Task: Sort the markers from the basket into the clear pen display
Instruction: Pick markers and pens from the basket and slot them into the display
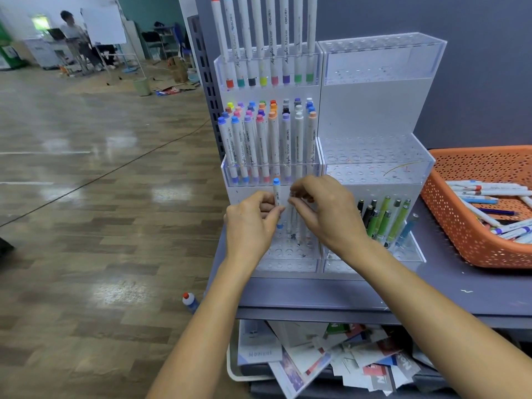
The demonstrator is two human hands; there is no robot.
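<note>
On the grey bench (431, 295) stands the clear pen display (374, 105), with the orange basket (460, 226) just right of it. At its lowest left tier the left hand (250, 223) pinches a blue-capped marker (276, 191) upright; the right hand (325, 211) pinches a pale marker (299, 226) beside it.

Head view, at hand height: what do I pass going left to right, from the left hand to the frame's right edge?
left hand → blue-capped marker in its grip → right hand → green pens standing in the clear pen display → orange basket
</note>
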